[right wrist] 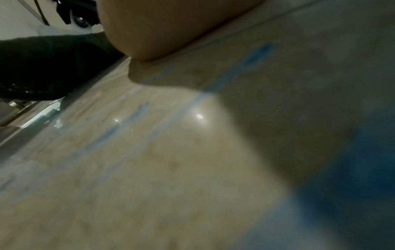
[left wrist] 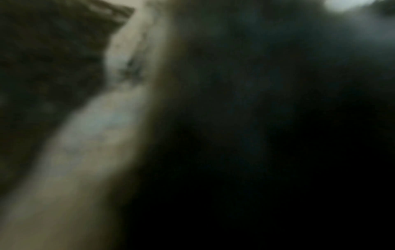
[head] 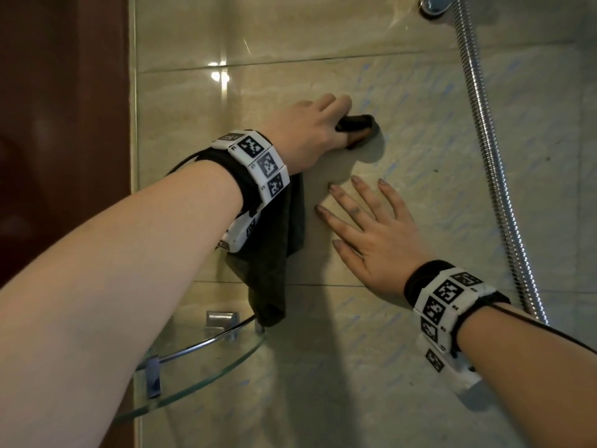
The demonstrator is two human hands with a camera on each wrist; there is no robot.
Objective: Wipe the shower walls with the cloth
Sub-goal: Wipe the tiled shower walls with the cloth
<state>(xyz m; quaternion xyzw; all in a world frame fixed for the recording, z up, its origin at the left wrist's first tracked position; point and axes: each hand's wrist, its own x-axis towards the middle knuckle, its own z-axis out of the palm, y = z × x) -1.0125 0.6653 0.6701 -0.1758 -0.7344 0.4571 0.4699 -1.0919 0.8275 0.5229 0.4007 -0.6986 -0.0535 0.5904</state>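
A dark cloth (head: 271, 253) hangs down the beige tiled shower wall (head: 420, 140) from my left hand (head: 310, 130), which grips its top end and presses it to the tile. A corner of the cloth pokes out past the fingers. My right hand (head: 365, 224) lies flat on the wall just below and right, fingers spread and straight, holding nothing. The left wrist view is dark and blurred, showing only cloth (left wrist: 47, 59) and a strip of tile. In the right wrist view the tile (right wrist: 171, 160) carries blue streaks, with the cloth (right wrist: 42, 67) at upper left.
A curved glass corner shelf (head: 206, 370) on metal brackets juts out below the cloth. A chrome shower hose (head: 491, 156) runs down the wall at right from a fitting (head: 434, 4) at the top. A glass panel edge (head: 132, 124) and brown surface bound the left.
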